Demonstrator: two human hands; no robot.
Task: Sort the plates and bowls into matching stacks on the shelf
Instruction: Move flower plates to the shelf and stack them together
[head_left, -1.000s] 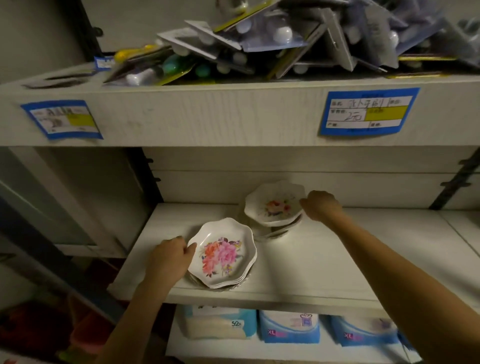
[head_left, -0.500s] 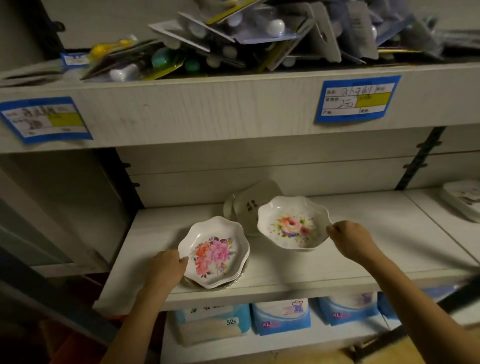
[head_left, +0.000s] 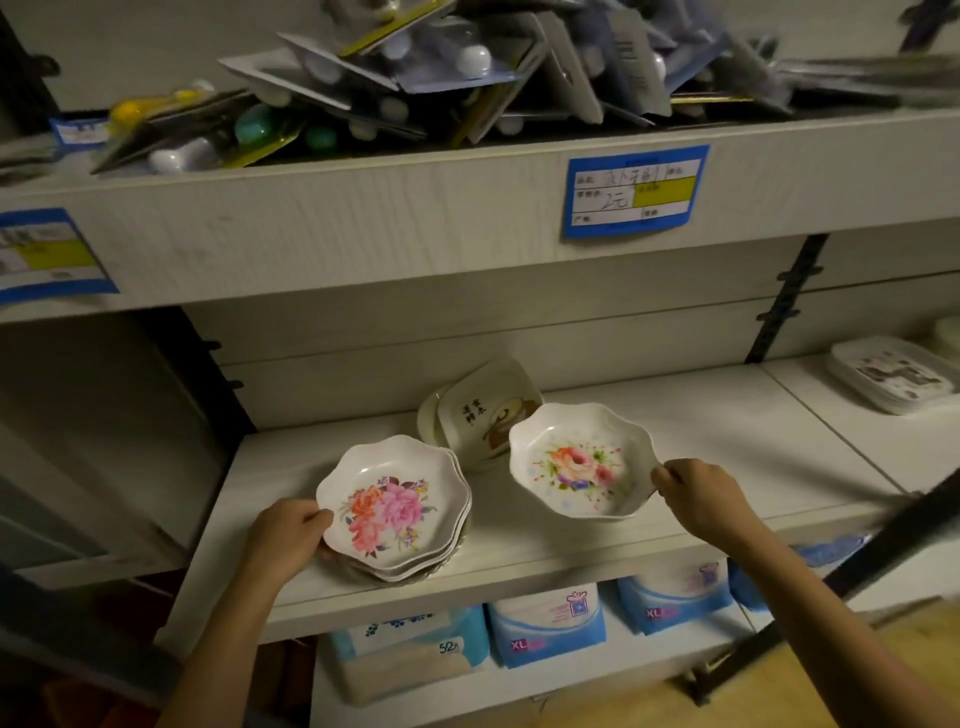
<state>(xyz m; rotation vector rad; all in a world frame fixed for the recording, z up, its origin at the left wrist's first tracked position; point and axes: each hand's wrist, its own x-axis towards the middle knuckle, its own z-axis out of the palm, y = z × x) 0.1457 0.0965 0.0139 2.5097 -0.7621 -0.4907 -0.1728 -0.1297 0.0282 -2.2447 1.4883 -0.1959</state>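
The shelf (head_left: 701, 447) holds a stack of scalloped plates (head_left: 400, 525) near its front edge, the top one printed with pink flowers. The left hand (head_left: 288, 540) grips this stack's left rim, fingers curled around it. To the right, a flowered bowl (head_left: 579, 462) is held tilted above the shelf, its right rim pinched by the right hand (head_left: 698, 496). Behind, two cream dishes (head_left: 480, 410) lean against the back wall.
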